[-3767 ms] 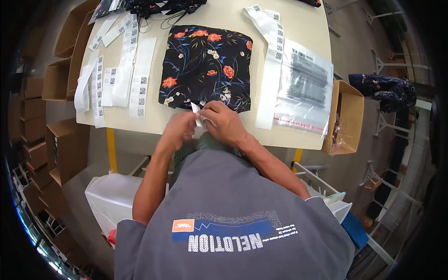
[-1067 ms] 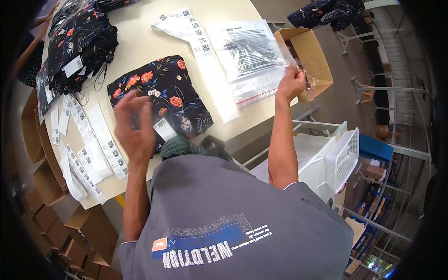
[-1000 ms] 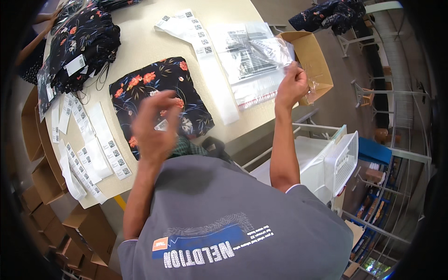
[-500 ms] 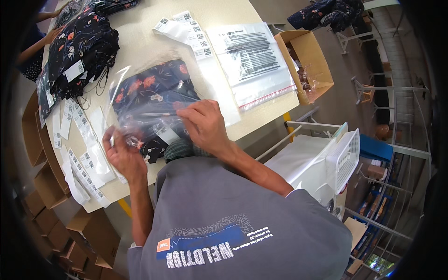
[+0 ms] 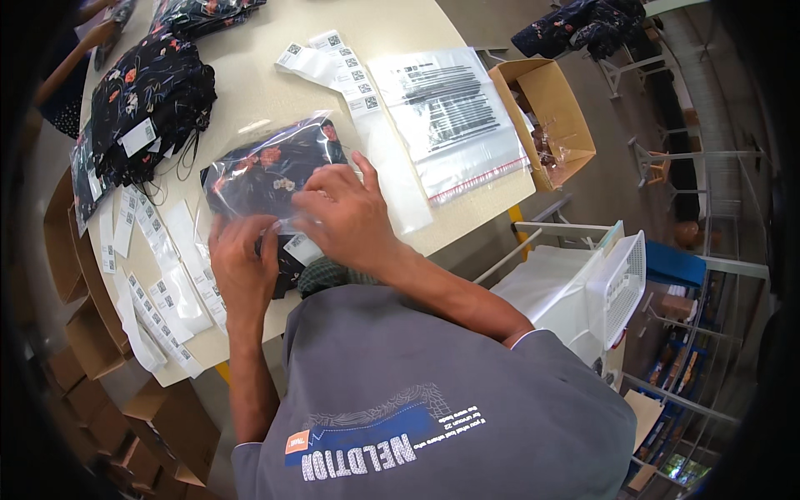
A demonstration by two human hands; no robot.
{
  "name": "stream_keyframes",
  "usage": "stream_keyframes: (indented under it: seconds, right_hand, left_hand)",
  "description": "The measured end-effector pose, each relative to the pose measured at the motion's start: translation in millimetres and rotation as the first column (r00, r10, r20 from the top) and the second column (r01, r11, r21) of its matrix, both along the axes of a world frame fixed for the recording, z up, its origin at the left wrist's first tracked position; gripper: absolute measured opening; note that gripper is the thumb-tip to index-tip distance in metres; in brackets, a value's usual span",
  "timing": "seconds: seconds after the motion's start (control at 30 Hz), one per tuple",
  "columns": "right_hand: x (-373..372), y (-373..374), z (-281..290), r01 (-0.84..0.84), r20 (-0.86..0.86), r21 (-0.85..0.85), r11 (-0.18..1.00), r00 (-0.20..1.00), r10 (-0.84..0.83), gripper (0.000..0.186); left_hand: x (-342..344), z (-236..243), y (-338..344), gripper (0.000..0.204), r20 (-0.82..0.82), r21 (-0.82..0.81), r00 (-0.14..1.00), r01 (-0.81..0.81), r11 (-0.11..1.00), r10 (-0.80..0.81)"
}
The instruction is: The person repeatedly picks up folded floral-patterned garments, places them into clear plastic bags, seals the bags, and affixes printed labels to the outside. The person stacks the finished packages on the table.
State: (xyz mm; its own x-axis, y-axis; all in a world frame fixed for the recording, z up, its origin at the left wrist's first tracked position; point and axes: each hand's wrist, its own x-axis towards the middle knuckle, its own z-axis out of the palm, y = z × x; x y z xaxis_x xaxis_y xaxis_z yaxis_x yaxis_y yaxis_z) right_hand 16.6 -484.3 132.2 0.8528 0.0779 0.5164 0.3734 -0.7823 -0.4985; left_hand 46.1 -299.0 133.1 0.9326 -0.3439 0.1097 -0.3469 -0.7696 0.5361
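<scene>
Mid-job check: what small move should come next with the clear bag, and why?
Probably part the near edge of the clear bag: the left hand and right hand both have fingers at it, and the bag lies over the folded floral garment, whose near end, with a white tag, appears uncovered.

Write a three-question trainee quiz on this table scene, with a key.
1. Multiple choice: what are the left hand and right hand working at?
A) the loose label strips
B) the clear bag covering most of the folded floral garment
C) the white basket

2. True or false: an open cardboard box stands just right of the printed clear bags.

3. Fill in: the stripe along those bags' near edge is ____.

Key: 1 B; 2 true; 3 red.
</scene>
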Motion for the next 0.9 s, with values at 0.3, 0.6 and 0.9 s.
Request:
stream_keyframes:
  seconds: [0.3, 0.6, 0.9]
  right_hand:
    - [-5, 11, -24, -0.040, -0.116, 0.075, 0.996, 0.992, 0.049, 0.023]
    - [-15, 10, -29, -0.040, -0.421, -0.326, 0.945, 0.901, -0.107, 0.016]
    - [-5, 25, -28, -0.127, -0.441, -0.175, 0.976, 0.897, 0.037, 0.016]
  left_hand:
    - [43, 12, 0, 0.023, -0.360, -0.267, 0.910, 0.110, 0.957, -0.205]
    - [48, 7, -12, 0.019, -0.152, -0.186, 0.988, -0.065, 0.980, 0.037]
    - [36, 10, -24, 0.017, 0.032, -0.181, 0.999, 0.028, 0.983, -0.022]
